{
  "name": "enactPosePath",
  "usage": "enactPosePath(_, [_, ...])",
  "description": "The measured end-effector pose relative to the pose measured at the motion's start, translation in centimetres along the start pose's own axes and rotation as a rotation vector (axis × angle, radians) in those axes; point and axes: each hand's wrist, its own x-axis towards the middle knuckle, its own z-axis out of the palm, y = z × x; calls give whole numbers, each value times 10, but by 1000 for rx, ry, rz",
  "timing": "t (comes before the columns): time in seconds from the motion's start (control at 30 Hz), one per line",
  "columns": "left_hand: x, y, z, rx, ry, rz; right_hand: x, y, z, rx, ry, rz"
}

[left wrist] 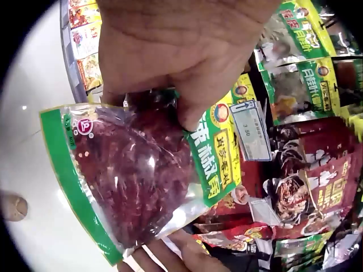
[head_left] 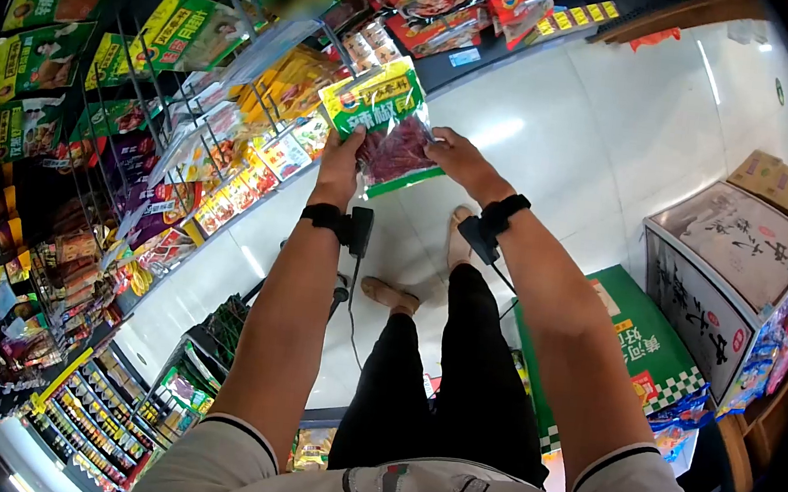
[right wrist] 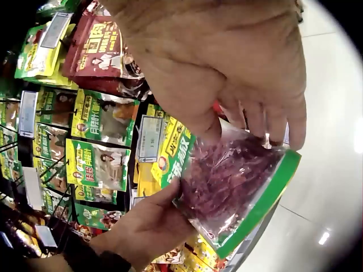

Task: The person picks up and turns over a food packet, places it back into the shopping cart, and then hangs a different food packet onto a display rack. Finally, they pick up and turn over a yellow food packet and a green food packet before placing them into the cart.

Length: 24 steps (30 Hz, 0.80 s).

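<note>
A flat packet of dried red chillies (head_left: 394, 155) hangs between both hands in front of the shelf. It is clear plastic with a yellow and green printed header and a green strip along the opposite end. My left hand (head_left: 340, 164) grips one side edge, its thumb on the front face. On the other side edge my right hand (head_left: 465, 165) pinches the packet between thumb and fingers. In the left wrist view the chillies (left wrist: 130, 175) show through the film. The right wrist view shows the right thumb on the front face and the left hand (right wrist: 150, 229) at the far edge.
Hanging seasoning packets (right wrist: 102, 116) fill the rack on the left, with wire hooks and price tags (left wrist: 252, 130) sticking out. White cartons (head_left: 720, 251) and a green box (head_left: 633, 348) stand on the right. Pale tiled floor (head_left: 608, 124) runs between them.
</note>
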Motion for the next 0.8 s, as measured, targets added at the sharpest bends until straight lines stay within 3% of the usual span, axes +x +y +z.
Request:
enactPosePath(0.13, [17, 0, -3, -27, -2, -20, 19, -7, -9, 45, -106, 8])
enactPosePath(0.17, [20, -2, -4, -64, -32, 32, 21, -11, -13, -46, -120, -49])
enactPosePath(0.27, [24, -4, -1, -159, -86, 156, 33, -9, -12, 57, -120, 24])
enactPosePath(0.33, [22, 0, 5, -203, -75, 193, 43, -1, -14, -68, -158, -145])
enactPosePath(0.4, [21, 5, 9, -210, -55, 195, 48, 0, -13, -94, -140, -185])
enactPosePath(0.57, [28, 8, 7, -217, -37, 205, 56, -17, -10, -48, -78, -50])
enactPosePath(0.8, [37, 2, 2, -242, -35, 225, 60, -17, -14, -190, -172, -232])
